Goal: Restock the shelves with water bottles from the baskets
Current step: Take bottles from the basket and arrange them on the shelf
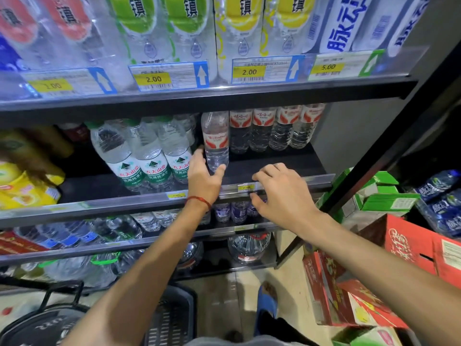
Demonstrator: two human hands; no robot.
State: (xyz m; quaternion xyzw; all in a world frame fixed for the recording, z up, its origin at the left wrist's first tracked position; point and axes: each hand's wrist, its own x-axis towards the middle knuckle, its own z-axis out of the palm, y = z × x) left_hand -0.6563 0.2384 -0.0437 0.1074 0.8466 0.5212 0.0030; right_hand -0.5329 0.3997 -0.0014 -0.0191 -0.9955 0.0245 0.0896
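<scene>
Clear plastic with a red label marks the bottle (215, 143) gripped low down by the left hand (202, 178), thumb and fingers wrapped round its base. It is stood upright on the black shelf (287, 162), just beside the green-label bottles (149, 158) and ahead of the back row (274, 128) of like red-label bottles. The right hand (282, 193) is held over the shelf's front rail (299, 182), fingers loosely bent, with nothing held. The placing step is judged to be in hand. Next, the grip would need to be released without the bottle being tipped, and another fetched from the basket (169, 318) below, whose contents cannot be seen
</scene>
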